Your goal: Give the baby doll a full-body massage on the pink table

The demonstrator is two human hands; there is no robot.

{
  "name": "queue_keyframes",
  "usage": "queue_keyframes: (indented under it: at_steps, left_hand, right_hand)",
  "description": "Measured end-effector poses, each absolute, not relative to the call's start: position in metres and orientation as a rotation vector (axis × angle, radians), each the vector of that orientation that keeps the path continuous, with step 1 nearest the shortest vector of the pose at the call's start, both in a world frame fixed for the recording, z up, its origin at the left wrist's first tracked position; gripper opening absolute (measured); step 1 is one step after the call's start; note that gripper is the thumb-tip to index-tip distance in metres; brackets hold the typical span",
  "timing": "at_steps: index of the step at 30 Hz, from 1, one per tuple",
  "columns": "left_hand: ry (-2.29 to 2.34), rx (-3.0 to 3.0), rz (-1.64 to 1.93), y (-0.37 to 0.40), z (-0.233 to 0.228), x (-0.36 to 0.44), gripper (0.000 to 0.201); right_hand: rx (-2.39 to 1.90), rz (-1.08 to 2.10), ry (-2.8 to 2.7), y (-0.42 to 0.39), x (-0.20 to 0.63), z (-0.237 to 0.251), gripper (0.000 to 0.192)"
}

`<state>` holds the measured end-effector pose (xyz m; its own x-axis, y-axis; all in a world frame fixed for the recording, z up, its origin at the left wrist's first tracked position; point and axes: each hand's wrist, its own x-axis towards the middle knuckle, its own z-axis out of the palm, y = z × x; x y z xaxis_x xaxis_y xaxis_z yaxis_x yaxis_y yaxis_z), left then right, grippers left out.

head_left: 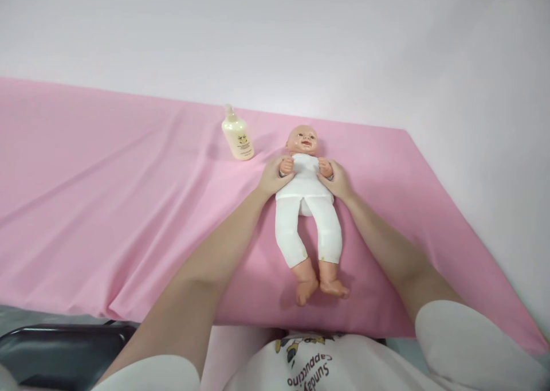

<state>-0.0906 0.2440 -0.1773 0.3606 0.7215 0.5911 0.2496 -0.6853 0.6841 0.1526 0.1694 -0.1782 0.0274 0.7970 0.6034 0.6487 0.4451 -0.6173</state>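
Observation:
A baby doll (pixel 305 179) with a white body lies on its back on the pink cloth, its head toward the wall and its feet toward me. My left hand (pixel 274 176) is closed around the doll's arm on the left, thumb toward its chest. On the other side my right hand (pixel 339 181) grips the other arm in the same way. The doll's small fists show above my thumbs, while most of my fingers are hidden behind its arms. Left of the doll's head, apart from my hands, stands a pump bottle (pixel 239 139) of pale yellow liquid.
The pink cloth (pixel 107 196) covers the table and has folds at the left. A white wall (pixel 275 41) rises behind it. A black chair (pixel 60 351) is at the lower left, below the table's front edge.

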Motion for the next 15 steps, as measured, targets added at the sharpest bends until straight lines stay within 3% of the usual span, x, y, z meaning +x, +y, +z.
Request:
queue_keyframes:
  at_steps: [8, 15]
  left_hand:
    - [0.871, 2.098, 1.288, 0.248, -0.178, -0.094, 0.037]
    - [1.089, 1.583, 1.726, 0.28, -0.187, -0.111, 0.051]
  right_hand:
    - [-1.24, 0.281, -1.623, 0.172, 0.153, -0.179, 0.045]
    - [-1.203, 0.289, -1.227, 0.188, 0.178, -0.187, 0.07]
